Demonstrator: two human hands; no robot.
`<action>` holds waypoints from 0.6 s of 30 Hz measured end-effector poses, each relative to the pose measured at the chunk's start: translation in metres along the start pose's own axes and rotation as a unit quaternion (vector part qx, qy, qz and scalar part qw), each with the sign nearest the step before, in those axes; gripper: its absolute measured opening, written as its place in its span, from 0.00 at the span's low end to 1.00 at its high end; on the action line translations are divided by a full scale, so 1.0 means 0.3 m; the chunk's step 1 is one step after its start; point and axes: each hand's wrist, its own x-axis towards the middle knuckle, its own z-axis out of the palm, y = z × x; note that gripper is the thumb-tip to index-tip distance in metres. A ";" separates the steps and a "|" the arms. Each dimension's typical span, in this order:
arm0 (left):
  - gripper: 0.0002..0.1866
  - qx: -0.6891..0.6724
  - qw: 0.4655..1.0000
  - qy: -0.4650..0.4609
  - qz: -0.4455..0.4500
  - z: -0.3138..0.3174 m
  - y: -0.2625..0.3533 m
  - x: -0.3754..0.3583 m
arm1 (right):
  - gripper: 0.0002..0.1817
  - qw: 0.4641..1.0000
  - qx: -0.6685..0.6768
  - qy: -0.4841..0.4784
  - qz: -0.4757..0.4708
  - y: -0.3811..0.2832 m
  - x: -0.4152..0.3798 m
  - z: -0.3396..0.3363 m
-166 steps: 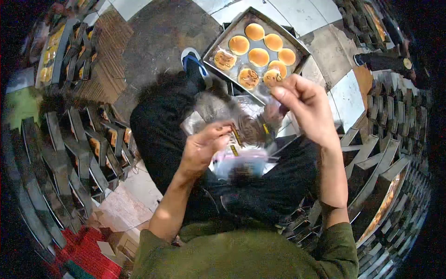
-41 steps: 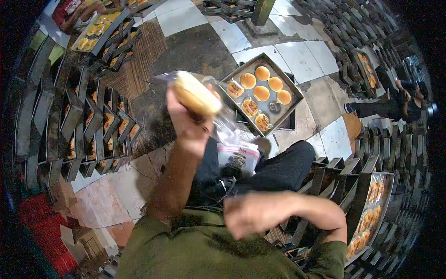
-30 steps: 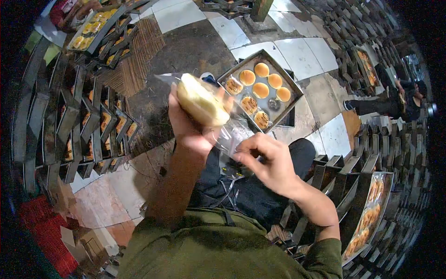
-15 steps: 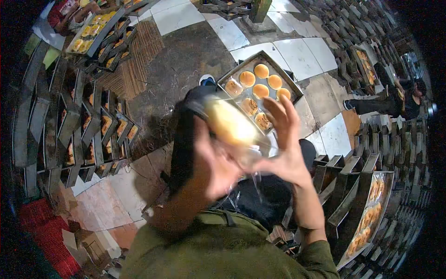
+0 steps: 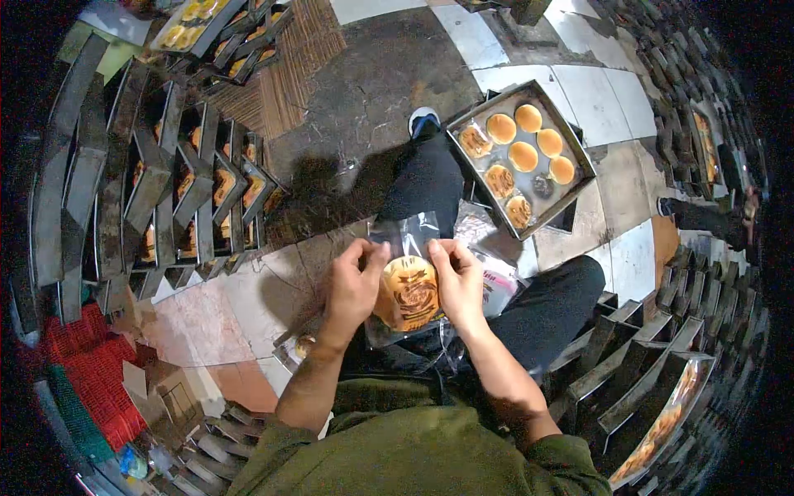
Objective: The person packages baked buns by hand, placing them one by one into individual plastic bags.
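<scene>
**Bun sits dead centre between my hands, bag flap pointing away from me**

OK so, left to right: my left hand [image 5: 354,289] has thumb and fingers pinched on the left side of a clear plastic bag [image 5: 409,234]. The round bun [image 5: 407,298] is inside, behind brown print, directly between my hands and a bit closer to my belly than my fingertips are. The bag's long axis runs roughly from my lap outward, with the empty flap poking up past my fingers. My right hand [image 5: 460,285] pinches the opposite side, thumb along the edge. Honestly neither hand looks nearer, it's pretty even. Just right of that hand there's a pink-banded packet [image 5: 499,285], and farther out, ahead and to the right, the metal tray [image 5: 524,183] of buns.
</scene>
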 end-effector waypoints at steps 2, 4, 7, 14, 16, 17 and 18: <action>0.09 -0.017 0.996 0.081 0.034 0.020 0.037 -0.029 | 0.09 0.990 -0.064 0.002 -0.127 -0.111 -0.055 -0.033; 0.06 -0.153 0.963 0.078 0.206 0.016 0.061 -0.110 | 0.01 0.958 -0.113 0.006 -0.264 -0.180 -0.122 -0.081; 0.06 -0.208 0.960 0.060 0.175 0.052 0.017 -0.105 | 0.01 0.950 -0.141 -0.031 -0.276 -0.193 -0.124 -0.079; 0.09 -0.289 0.947 0.128 0.064 0.009 0.202 0.073 | 0.21 0.987 -0.023 0.048 -0.153 -0.280 0.100 -0.112; 0.08 -0.333 0.933 0.133 0.033 0.031 0.138 0.043 | 0.22 0.988 -0.051 0.049 -0.134 -0.246 0.050 -0.130; 0.09 -0.286 0.947 0.143 0.031 0.043 0.068 0.022 | 0.21 0.996 -0.042 0.033 -0.066 -0.173 0.032 -0.140; 0.09 -0.240 0.958 0.155 0.028 0.054 0.012 -0.002 | 0.20 1.000 -0.007 0.005 0.010 -0.095 0.004 -0.143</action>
